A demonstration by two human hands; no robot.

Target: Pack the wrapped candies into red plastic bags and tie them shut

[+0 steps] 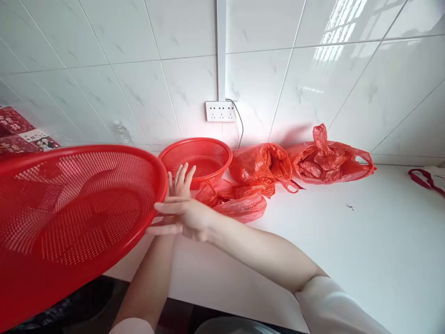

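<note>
A large red plastic colander (93,208) with a perforated wall fills the left side, tilted, its near part cut off by the frame. My right hand (187,218) reaches across my left forearm and grips the colander's right rim between its fingers. Just beyond it, my left hand (180,183) is raised with fingers spread and nothing seen in it; its lower part is hidden behind my right hand. The left fingertips overlap the near left edge of a smaller red colander (208,160), which stands against the wall. Whether they touch it I cannot tell.
Beside the smaller colander lie several red plastic bags: a flattened one (243,206) in front, a bunched one (259,167), and a tied one (323,164). A clear bottle (122,133), red printed packages (24,132), a wall socket (220,112) and a dark red strap (424,181) also show.
</note>
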